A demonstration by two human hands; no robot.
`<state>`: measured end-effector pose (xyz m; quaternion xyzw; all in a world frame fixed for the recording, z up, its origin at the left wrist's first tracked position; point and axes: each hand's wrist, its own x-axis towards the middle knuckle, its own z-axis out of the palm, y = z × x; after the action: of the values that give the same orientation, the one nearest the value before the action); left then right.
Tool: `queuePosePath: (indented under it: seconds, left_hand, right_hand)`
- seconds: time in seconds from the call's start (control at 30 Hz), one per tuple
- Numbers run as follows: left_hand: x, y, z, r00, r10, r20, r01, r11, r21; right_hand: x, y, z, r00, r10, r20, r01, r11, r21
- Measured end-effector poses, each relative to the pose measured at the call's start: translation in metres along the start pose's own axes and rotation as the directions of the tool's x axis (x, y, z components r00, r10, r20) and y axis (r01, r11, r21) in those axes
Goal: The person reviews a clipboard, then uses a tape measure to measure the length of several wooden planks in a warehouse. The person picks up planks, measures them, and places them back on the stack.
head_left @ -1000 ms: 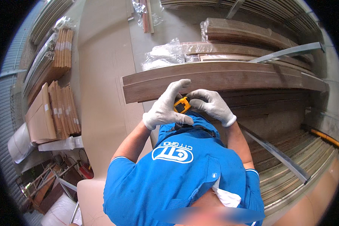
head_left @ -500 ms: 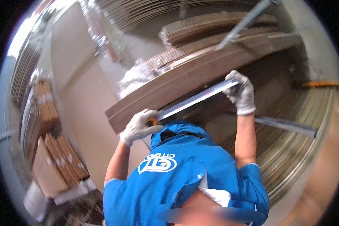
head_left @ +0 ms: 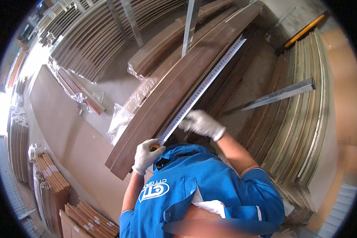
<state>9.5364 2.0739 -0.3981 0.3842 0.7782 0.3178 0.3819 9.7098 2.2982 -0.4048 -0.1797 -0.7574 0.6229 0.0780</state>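
Observation:
My gloved left hand (head_left: pixel 145 156) is closed around an orange and black tape measure (head_left: pixel 154 147) near my waist. From it the long white blade (head_left: pixel 208 82) runs up and to the right, alongside a stack of long brown planks (head_left: pixel 170 95). The blade's far end rests near the far part of the stack, with no hand on it. Beside the blade, close to the case, is my gloved right hand (head_left: pixel 202 125). Its fingers are blurred at the blade's edge, and I cannot tell whether they grip it.
Grey metal posts (head_left: pixel 190 27) rise by the planks, and a metal bar (head_left: pixel 281 95) juts out on the right. Pale long strips (head_left: pixel 301 131) are stacked beyond it. A wide tan sheet (head_left: pixel 71 119) and bundled brown boards (head_left: pixel 51 174) lie to the left.
More blade is out and now points farther away along the planks. My right hand has left the blade's end and moved back toward the case. The view has turned.

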Motion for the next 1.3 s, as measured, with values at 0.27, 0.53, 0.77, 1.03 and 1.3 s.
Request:
queuePosePath:
  seconds: [0.27, 0.53, 0.77, 1.03, 1.3]
  left_hand:
    - [0.017, 0.018, -0.007, 0.993, -0.05, 0.107, 0.047, 0.998, 0.035]
    - [-0.065, -0.069, -0.091, 0.942, -0.309, 0.135, 0.291, 0.947, 0.137]
    - [-0.129, -0.143, -0.134, 0.844, -0.488, 0.224, 0.527, 0.833, -0.167]
    - [-0.124, -0.136, -0.124, 0.895, -0.445, 0.014, 0.445, 0.894, -0.054]
    - [-0.067, -0.082, -0.11, 0.949, -0.316, 0.009, 0.314, 0.946, 0.085]
  right_hand:
    - [0.02, 0.03, 0.029, 0.941, 0.177, -0.29, -0.061, 0.927, 0.369]
    - [0.083, 0.065, -0.069, 0.704, 0.365, -0.609, 0.085, 0.808, 0.583]
    - [0.138, 0.099, -0.122, 0.598, 0.465, -0.653, -0.009, 0.818, 0.574]
    - [0.171, 0.113, -0.155, 0.535, 0.507, -0.676, -0.013, 0.805, 0.594]
    - [0.171, 0.105, -0.133, 0.617, 0.438, -0.654, -0.035, 0.845, 0.534]
